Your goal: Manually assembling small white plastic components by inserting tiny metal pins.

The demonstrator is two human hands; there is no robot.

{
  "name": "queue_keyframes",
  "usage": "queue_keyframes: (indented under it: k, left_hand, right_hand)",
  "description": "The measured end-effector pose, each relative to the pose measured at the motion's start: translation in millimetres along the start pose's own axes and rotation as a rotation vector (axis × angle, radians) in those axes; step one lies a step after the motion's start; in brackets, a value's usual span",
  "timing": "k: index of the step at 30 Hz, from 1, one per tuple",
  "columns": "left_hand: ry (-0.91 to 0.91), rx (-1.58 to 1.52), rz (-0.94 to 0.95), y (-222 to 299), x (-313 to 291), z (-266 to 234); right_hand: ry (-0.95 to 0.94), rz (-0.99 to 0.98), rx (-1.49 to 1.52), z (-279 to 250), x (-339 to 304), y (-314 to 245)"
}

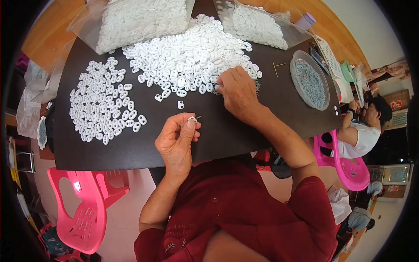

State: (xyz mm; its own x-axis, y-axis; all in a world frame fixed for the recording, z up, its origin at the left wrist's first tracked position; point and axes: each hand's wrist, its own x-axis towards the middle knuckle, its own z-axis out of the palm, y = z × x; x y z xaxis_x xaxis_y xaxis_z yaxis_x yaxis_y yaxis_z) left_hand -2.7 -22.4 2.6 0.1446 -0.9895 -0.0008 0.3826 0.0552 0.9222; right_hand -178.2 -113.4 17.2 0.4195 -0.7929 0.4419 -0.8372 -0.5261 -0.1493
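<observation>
Low over the near part of the table, my left hand [174, 142] pinches a small white oval plastic piece [191, 118] between thumb and forefinger. A thin metal screw [198, 117] sticks out of that piece to the right. My right hand [239, 89] is bent down at the right edge of the big heap of white pieces [183, 56], over a little patch of loose screws [258, 86]. Its fingers are curled together, and whatever is between the fingertips is hidden. One white piece [180, 105] lies alone on the table between the hands and the heap.
White pieces lie spread in a group [98, 102] at the left. Two clear bins of pieces [83, 28] [301, 37] lean at the back. A round dish [293, 70] of screws stands right, beside thin brass-coloured rods [275, 69]. A person [360, 131] sits beyond the table's right side.
</observation>
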Motion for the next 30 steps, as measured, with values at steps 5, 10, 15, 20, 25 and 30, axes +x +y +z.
queue_keyframes:
  k: [5, 10, 15, 20, 25, 30]
  left_hand:
    - [-0.004, 0.015, -0.007, 0.1, -0.2, -2.0]
    - [0.017, -0.020, 0.044, 0.7, 2.7, -0.1]
    - [0.034, -0.030, 0.042, 2.4, 3.6, 3.0]
    - [0.036, -0.060, 0.019, 6.5, 2.5, 3.5]
    - [0.035, -0.171, -0.053, 8.8, -2.5, 6.3]
    - [0.049, -0.173, -0.075, 10.1, -3.9, 4.8]
  right_hand:
    - [0.047, 0.005, 0.247, -13.5, -7.6, -14.9]
    - [-0.059, -0.038, 0.476, -24.3, -12.2, -32.8]
    - [-0.175, 0.168, 0.759, -23.4, -19.1, -43.8]
    - [-0.138, 0.417, 1.019, -17.2, -26.7, -53.2]
    - [-0.038, 0.483, 1.222, -10.2, -32.3, -61.3]
    - [-0.063, 0.540, 1.220, -14.8, -33.5, -68.1]
